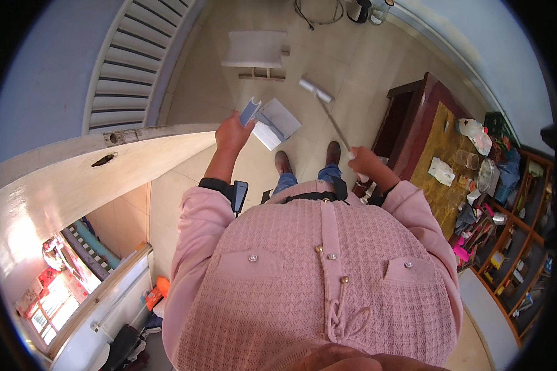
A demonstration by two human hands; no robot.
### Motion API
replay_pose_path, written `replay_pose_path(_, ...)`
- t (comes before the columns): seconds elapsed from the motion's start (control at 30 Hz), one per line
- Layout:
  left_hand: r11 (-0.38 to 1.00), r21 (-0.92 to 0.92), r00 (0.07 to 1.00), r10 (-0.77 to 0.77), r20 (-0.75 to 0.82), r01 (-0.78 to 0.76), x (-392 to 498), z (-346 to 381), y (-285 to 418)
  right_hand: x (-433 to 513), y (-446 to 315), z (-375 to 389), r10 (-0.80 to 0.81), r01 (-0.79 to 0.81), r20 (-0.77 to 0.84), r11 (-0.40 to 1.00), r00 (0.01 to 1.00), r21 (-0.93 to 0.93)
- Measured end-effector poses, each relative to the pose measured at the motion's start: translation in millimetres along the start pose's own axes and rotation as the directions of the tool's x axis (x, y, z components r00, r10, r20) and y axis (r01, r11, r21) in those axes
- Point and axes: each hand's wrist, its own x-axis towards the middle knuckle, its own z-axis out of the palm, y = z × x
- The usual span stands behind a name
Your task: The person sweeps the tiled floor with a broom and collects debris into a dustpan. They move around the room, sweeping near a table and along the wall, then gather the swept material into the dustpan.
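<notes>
My left hand [233, 132] grips the grey-and-white upright handle of a dustpan [285, 118], which hangs in front of me, left of my shoes. The dustpan's wide scoop looks pale grey; whether it touches the tiled floor is hard to tell. In my right hand [367, 162] is the long thin pole of a floor tool [335, 120], held near its top end. At the far end of the pole, a pale bar-shaped head [315, 89] lies at floor level, ahead of my shoes. Whether that head is a broom or a mop, I cannot tell.
A low stool [255, 48] with a pale top stands ahead. Beyond are a cable [325, 21], an electric kettle [358, 11] and a glass jar [379, 14]. A wooden door [134, 153] edges my left; a cluttered table [422, 162] and compartment shelf [515, 241] flank my right.
</notes>
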Motion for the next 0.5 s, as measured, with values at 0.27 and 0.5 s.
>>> replay_pose_path(0.27, 1.0, -0.024, 1.0, 0.002, 0.016, -0.001, 6.0, -2.7, 0.8, -35.8, 8.7, 0.8, 0.098, -0.168, 0.218, 0.929, 0.971, 0.33)
replay_pose_path(0.5, 0.998, -0.045, 0.999, 0.032, -0.015, -0.033, 4.3, -3.1, -4.1, -52.8, -20.6, -4.3, 0.218, -0.342, 0.286, 0.786, 0.933, 0.516)
